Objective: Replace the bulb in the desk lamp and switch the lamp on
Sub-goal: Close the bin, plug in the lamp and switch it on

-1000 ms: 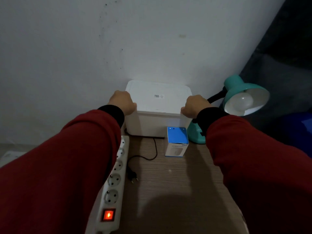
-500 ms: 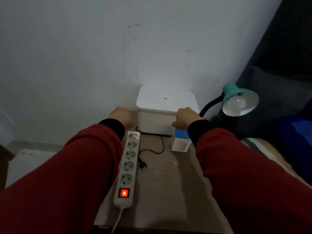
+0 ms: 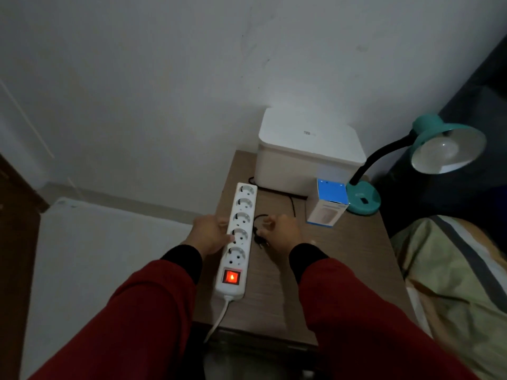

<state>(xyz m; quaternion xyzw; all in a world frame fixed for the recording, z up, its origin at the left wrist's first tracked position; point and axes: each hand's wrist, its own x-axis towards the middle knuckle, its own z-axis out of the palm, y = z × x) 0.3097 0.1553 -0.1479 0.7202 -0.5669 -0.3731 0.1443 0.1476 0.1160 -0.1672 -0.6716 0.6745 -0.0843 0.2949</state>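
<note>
A teal desk lamp [image 3: 363, 198] stands at the table's back right, its shade [image 3: 428, 127] turned toward me with an unlit white bulb [image 3: 445, 149] inside. A blue and white bulb box [image 3: 327, 207] stands upright beside the lamp base. The lamp's black plug [image 3: 259, 240] lies on the table, unplugged, and my right hand [image 3: 284, 231] curls its fingers around it. My left hand [image 3: 210, 234] grips the left side of the white power strip [image 3: 240, 215], thumb on top. The strip's red switch [image 3: 231, 277] glows.
A white lidded box [image 3: 310, 157] sits against the wall at the back of the small wooden table [image 3: 343, 270]. The black cord [image 3: 292, 204] runs under it. A bed with a striped cover [image 3: 452, 270] lies to the right. A white surface [image 3: 96, 256] lies lower left.
Both hands left the white box and drew back toward me. The left one now holds the power strip, the right one closes on the plug. My view has pulled back and higher.
</note>
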